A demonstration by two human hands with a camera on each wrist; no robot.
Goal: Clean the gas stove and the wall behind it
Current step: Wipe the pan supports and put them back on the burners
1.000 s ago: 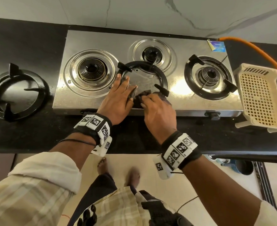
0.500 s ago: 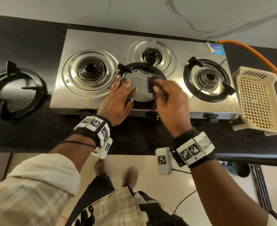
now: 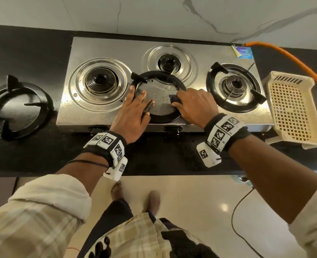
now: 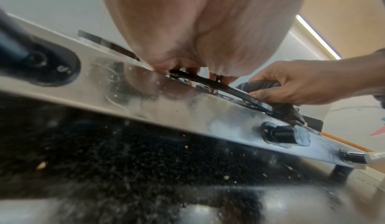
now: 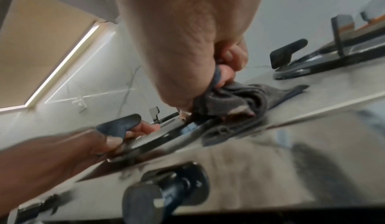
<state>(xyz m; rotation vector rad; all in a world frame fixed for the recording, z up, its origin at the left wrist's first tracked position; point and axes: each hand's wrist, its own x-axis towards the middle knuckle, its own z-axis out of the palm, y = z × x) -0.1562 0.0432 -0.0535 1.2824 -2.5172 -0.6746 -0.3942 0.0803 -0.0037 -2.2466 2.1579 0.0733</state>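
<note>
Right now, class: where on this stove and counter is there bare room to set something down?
Bare: black counter behind the loose pan support, and the counter strip before the stove. Crowded: stove front centre, with left hand, right hand, cloth.

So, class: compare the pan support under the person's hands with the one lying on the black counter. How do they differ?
1. The pan support under the hands lies on the steel stove; the counter pan support lies off it, on the black counter.
2. The first is steadied by the left hand while the right hand presses a grey cloth on it; the second is untouched.

Both are black rings with prongs.
</note>
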